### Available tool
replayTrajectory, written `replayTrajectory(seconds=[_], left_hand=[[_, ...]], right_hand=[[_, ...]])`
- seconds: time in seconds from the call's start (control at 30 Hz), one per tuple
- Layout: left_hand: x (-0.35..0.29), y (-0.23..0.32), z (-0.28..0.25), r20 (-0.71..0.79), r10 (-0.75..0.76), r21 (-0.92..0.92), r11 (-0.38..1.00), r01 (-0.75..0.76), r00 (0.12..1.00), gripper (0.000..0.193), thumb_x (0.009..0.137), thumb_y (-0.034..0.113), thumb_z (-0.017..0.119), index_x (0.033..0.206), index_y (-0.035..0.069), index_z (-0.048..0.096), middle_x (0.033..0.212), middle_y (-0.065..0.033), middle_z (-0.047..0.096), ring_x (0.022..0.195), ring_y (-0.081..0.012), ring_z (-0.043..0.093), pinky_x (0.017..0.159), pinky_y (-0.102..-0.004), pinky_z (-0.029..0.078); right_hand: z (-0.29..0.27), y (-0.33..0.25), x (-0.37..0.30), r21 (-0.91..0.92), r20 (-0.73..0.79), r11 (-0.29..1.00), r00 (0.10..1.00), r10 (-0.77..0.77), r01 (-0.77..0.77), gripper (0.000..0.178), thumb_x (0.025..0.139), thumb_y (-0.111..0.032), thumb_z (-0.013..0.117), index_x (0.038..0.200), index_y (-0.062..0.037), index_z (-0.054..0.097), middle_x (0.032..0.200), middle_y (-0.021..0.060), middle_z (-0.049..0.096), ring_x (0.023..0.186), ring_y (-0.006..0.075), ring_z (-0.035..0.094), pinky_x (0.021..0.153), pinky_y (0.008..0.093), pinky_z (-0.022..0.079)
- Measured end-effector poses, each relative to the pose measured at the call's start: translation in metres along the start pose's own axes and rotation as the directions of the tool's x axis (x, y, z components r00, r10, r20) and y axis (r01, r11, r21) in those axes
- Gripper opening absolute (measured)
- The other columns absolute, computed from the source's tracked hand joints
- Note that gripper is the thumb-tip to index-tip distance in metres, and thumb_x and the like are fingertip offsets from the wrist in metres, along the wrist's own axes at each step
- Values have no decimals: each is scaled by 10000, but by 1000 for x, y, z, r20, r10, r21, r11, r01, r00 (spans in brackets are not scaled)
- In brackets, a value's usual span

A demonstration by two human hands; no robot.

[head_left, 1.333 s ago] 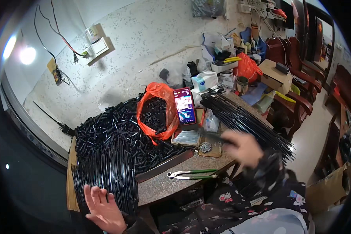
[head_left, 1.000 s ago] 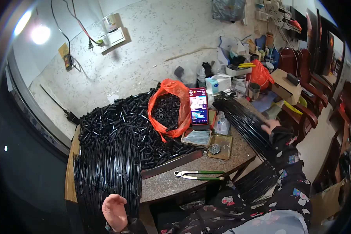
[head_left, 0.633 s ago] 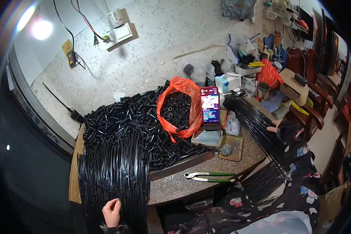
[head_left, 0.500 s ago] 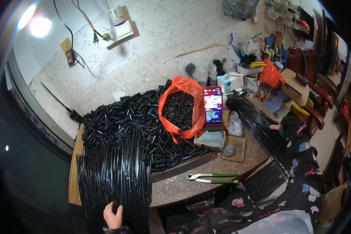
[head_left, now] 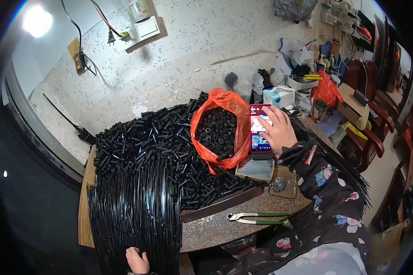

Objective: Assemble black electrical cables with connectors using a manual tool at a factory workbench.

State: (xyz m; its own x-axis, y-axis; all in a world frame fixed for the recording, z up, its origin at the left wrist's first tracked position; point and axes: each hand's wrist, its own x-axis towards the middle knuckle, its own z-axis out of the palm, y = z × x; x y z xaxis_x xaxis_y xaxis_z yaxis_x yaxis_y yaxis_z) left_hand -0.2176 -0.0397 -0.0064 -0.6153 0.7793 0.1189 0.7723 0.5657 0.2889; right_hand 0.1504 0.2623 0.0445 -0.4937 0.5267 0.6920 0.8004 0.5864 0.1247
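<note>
The tabletop of speckled stone (head_left: pixel 206 233) carries all the stock, its near edge curving toward the seated person. At near left, long, thin black rods (head_left: pixel 133 211) lie side by side and overhang the near edge, probably so that they can be drawn singly. The heap of short, black, tubular pieces (head_left: pixel 142 128) banks up behind them toward the far wall. A second bundle of slender black rods (head_left: pixel 360 188) slants along the right side, partly hidden from me by the sleeve. The orange-red, thin plastic bag (head_left: pixel 242 149) stands with its mouth spread wide, apparently for easy access to the small black rings inside. A flat, reddish-brown strip (head_left: pixel 220 205) borders the heap's near side and seems to act as a retaining fence. The green-handled metal pincers (head_left: pixel 266 214) lie on bare stone just nearer than the strip, likely within reach.

The red-edged, rectangular phone (head_left: pixel 259 143) is propped upright right of the bag, its lit screen facing the person. The right hand (head_left: pixel 279 130) covers its right part, fingers spread; whether the fingertips touch the glass cannot be told. The left hand (head_left: pixel 137 261) is over the near-left rods, fingers curled, thumb apart; a pinch cannot be confirmed. The grey, toothed, round metal piece (head_left: pixel 278 184) sits on a brown square board, perhaps to keep it separate.
</note>
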Motion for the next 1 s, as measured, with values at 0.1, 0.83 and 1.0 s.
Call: replayTrajectory(seconds=[0.1, 0.83, 1.0], left_hand=[[-9, 12, 3, -4, -21, 1, 1000, 21, 1000, 431, 568, 55, 571, 945, 0, 370, 799, -182, 471, 749, -328, 454, 650, -347, 357], [-70, -46, 15, -268, -105, 28, 993, 116, 958, 305, 636, 244, 556, 828, 30, 452, 825, -127, 447, 779, -291, 431, 629, -376, 361], [-68, -50, 22, -132, -204, 118, 968, 220, 970, 322, 616, 275, 579, 806, 39, 470, 831, -105, 452, 817, -255, 430, 675, -354, 374]], right_hand=[[-8, -8, -15, 119, 13, 993, 1000, 5, -7, 308, 578, -133, 558, 855, -31, 473, 1016, 121, 384, 953, 271, 356, 789, 370, 292], [-63, -114, -194, 719, 335, 695, 892, -305, -32, 235, 577, -79, 556, 801, -31, 508, 910, 127, 455, 840, 291, 417, 715, 346, 339], [-74, -118, -201, 713, 381, 692, 890, -251, -110, 206, 592, -73, 554, 787, -21, 511, 904, 128, 460, 841, 286, 416, 718, 337, 339]])
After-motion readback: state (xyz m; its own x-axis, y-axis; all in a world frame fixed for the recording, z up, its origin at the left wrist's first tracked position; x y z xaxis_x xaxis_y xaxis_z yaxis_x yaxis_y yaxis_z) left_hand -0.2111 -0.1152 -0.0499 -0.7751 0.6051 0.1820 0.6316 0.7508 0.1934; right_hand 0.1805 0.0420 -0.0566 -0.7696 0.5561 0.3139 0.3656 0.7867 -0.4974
